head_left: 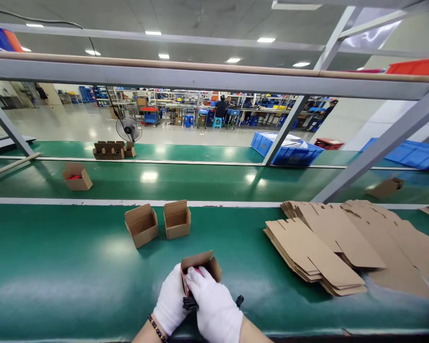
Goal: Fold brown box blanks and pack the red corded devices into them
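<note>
So, the left hand in a white glove (172,300) is wrapped round the left side of a small brown cardboard box (213,269) just in from the near edge of the long green bench (75,267), presumably to steady it for the other hand. The right hand, also white-gloved (216,302), has its fingers down in the opening on a bright red thing (199,271); pinching or just pressing, I can't tell (the glove covers most of it). Some black cable (190,303) pokes out under the palm, maybe outside because the opening's full of fingers. Two open brown cardboard boxes (146,236) stand near the far edge, left of the middle, probably parked within reach. Flat brown cardboard blanks (314,252) overlap toward the far right corner, I'd guess for easy picking.
</note>
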`<state>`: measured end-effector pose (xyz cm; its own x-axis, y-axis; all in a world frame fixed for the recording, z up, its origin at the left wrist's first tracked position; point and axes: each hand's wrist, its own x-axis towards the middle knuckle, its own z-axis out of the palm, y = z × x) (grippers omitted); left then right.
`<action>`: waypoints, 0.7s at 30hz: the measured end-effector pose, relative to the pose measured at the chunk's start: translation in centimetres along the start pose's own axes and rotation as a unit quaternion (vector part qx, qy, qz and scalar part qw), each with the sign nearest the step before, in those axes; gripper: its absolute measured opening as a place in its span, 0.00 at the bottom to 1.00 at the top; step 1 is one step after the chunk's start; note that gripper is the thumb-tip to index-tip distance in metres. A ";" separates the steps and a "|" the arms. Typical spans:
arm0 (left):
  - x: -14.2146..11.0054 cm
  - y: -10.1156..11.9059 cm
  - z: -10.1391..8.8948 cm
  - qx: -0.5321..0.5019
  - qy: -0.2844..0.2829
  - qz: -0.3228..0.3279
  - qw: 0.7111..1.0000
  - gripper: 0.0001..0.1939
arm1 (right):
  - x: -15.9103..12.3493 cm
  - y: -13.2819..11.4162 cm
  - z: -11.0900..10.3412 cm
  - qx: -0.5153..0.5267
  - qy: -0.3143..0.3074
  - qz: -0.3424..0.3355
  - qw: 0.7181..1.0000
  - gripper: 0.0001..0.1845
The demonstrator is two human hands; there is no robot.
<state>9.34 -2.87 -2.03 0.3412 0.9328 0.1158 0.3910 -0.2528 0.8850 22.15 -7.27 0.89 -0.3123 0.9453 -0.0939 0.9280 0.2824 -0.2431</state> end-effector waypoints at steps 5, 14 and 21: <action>0.5 -0.1 -1.0 -0.024 -0.003 -0.024 0.999 0.26 | -2.8 2.5 0.6 0.021 0.202 -0.079 0.976 0.33; -4.5 1.3 -2.9 0.071 -0.013 -0.186 0.980 0.16 | -4.5 2.2 3.1 0.393 0.150 0.103 0.901 0.18; -5.0 2.6 -0.5 -0.324 -0.076 -0.318 0.888 0.39 | -4.3 -0.4 2.0 0.592 0.129 0.001 0.796 0.20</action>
<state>8.23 -8.08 -0.07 0.3578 0.7769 -0.5180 -0.0119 0.5585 0.8294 22.72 -11.80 -0.55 -0.1176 0.9906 0.0695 0.0391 0.0746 -0.9964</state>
